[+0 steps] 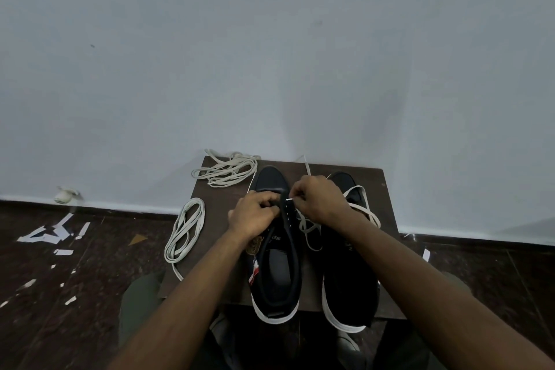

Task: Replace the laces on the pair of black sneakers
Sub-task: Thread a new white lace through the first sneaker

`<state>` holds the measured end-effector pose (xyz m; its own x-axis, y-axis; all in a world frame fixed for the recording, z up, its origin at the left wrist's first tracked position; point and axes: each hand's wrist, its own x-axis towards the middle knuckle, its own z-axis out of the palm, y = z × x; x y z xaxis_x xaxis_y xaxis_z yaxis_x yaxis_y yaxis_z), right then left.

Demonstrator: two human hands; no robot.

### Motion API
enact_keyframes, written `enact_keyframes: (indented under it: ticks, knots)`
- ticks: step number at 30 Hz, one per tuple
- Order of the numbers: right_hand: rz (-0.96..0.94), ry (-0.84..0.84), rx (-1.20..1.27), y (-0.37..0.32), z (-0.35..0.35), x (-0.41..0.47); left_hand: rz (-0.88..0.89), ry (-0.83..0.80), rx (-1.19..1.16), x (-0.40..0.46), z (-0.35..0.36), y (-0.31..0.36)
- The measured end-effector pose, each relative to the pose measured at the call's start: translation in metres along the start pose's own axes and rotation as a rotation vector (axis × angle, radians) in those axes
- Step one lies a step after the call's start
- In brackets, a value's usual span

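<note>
Two black sneakers with white soles stand side by side on a small dark wooden table (387, 186), toes toward the wall. My left hand (255, 213) grips the eyelet flap of the left sneaker (277, 279) near its toe. My right hand (321, 197) pinches the tip of a white lace (306, 227) at an eyelet of that same sneaker. The lace trails loosely between the shoes and over the right sneaker (348, 276).
A tangled pile of white laces (228, 170) lies at the table's back left corner. Another coiled lace (186, 227) hangs over the left edge. White paper scraps (54, 234) litter the dark floor on the left. A pale wall rises just behind the table.
</note>
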<state>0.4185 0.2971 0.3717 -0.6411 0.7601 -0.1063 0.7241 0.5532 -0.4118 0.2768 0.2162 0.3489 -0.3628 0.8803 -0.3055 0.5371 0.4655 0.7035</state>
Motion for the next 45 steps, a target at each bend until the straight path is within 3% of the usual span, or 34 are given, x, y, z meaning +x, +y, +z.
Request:
enact_keyframes:
  ticks: [8,11,13,16,21,24,29,33,38,45]
  knots:
    - [0.035,-0.062,0.054,-0.008,0.000,0.012,-0.045,-0.028,-0.089,0.009,0.001,0.001]
    - [0.004,-0.060,0.087,-0.006,-0.003,0.018,-0.059,-0.030,-0.387,0.008,-0.009,-0.002]
    - [-0.031,-0.118,0.261,-0.008,-0.002,0.021,-0.118,0.021,-0.597,0.006,-0.016,-0.006]
    - [-0.086,-0.151,0.293,-0.015,0.005,0.022,-0.157,0.070,-0.714,0.002,-0.020,-0.010]
    - [-0.020,-0.034,0.196,-0.023,0.007,0.026,-0.100,0.088,-0.402,-0.002,-0.013,-0.014]
    - [-0.005,-0.065,0.170,-0.024,0.005,0.025,-0.085,0.029,-0.074,0.001,-0.013,-0.016]
    - [-0.001,-0.113,0.125,-0.026,0.005,0.025,-0.063,-0.049,0.104,-0.004,-0.023,-0.002]
    - [0.008,-0.101,0.090,-0.028,0.008,0.026,-0.144,0.104,-0.202,-0.011,-0.025,-0.012]
    - [-0.029,-0.114,0.069,-0.033,0.011,0.026,-0.258,0.114,-0.666,-0.021,-0.024,-0.024]
    - [-0.043,-0.131,0.059,-0.040,0.014,0.025,-0.285,0.072,-0.724,-0.020,-0.027,-0.027]
